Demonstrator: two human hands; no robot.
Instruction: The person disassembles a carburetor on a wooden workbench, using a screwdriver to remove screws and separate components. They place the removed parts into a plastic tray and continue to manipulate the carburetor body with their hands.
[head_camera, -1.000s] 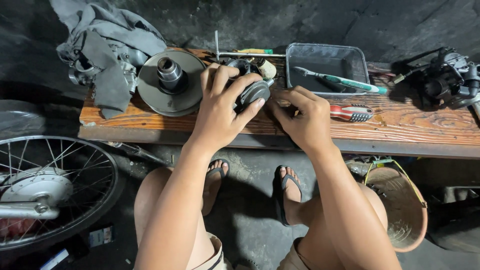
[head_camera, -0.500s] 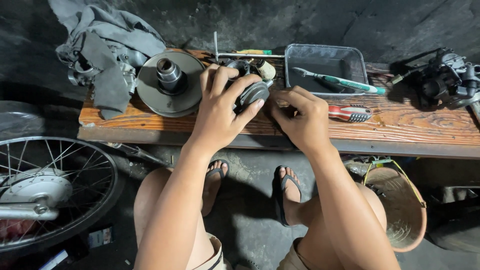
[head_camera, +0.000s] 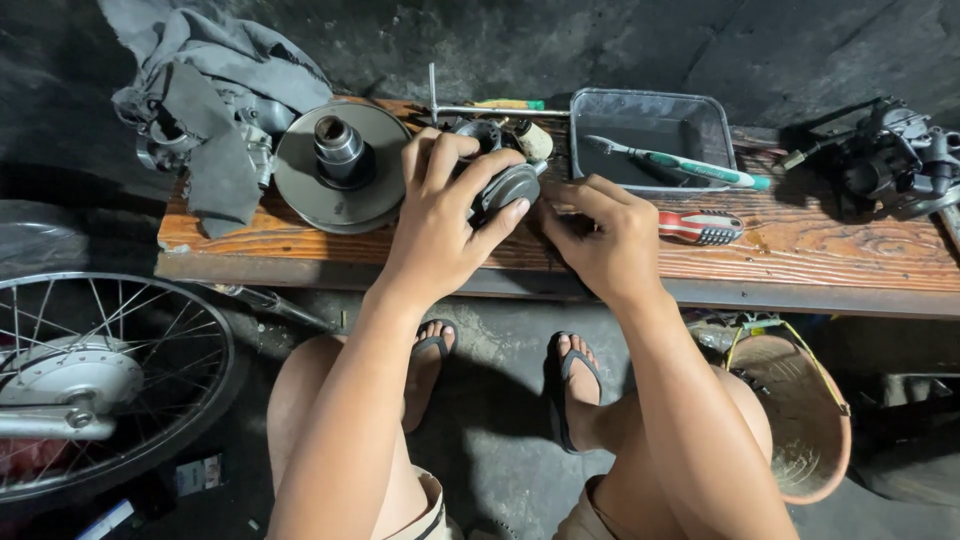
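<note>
My left hand grips a dark metal engine part that rests on a low wooden bench. Its fingers wrap over the part's top and front. My right hand lies just to the right of the part, fingers curled with the fingertips at its right side; what they pinch is hidden. A round grey pulley disc with a raised hub sits to the left of my left hand.
A grey metal tray holds a toothbrush. A red-handled screwdriver lies by my right hand. A grey rag is at the left, a carburettor-like part at right, a spoked wheel and a basket below.
Both hands stay on the engine part with only slight finger shifts. Nothing else has moved.
</note>
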